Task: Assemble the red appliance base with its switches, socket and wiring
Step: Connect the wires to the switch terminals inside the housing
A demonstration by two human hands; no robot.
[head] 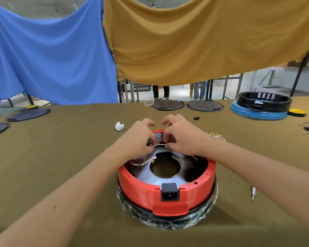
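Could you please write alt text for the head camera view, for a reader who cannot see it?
A person's left hand and right hand pinch a thin white wire at the far inner rim of a red appliance base on an olive-covered table. A black power socket sits in the base's near wall.

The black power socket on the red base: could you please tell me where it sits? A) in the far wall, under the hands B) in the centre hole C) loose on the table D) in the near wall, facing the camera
D: the black power socket is seated in the near wall of the red base, its two pins facing the camera.
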